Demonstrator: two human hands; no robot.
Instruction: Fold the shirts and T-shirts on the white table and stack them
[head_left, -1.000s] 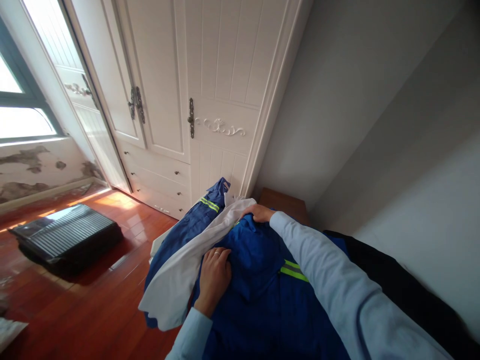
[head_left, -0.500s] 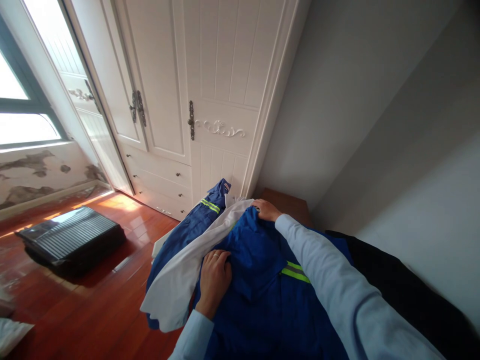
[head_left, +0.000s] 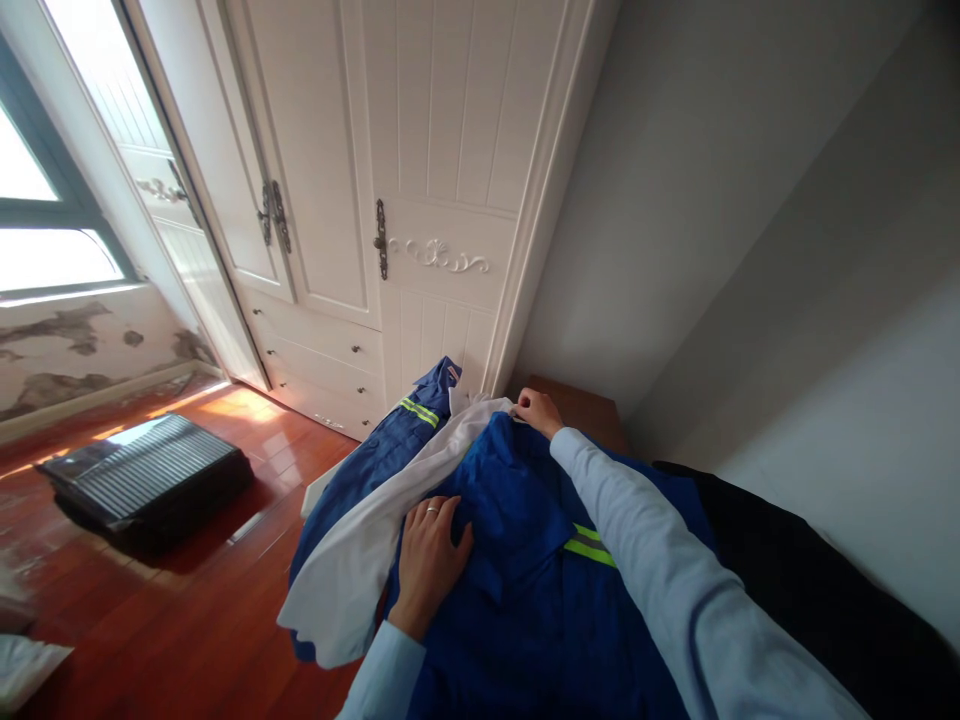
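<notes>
A blue work jacket (head_left: 517, 510) with a yellow-green and grey reflective stripe lies spread out in front of me. My left hand (head_left: 431, 555) rests on its left part, fingers laid on the cloth and thumb apart. Up at the far edge, near the collar, my right hand (head_left: 536, 412) pinches cloth where the blue meets white; the jacket seems to be in its fingers, though the fingertips are partly hidden. Left of the jacket lie a white garment (head_left: 360, 550) and, under it, another dark blue garment (head_left: 390, 440) with a reflective stripe.
A white wardrobe (head_left: 450, 120) with drawers stands beyond the clothes. On the red wooden floor (head_left: 225, 640) lies a black ridged suitcase (head_left: 150, 470). A brown wooden piece (head_left: 581, 405) is in the corner. Black cloth (head_left: 780, 560) lies at the right along the wall (head_left: 750, 300).
My right hand has shifted slightly up and right, its fingers drawn into a pinch. My left thumb has spread away from the fingers on the jacket.
</notes>
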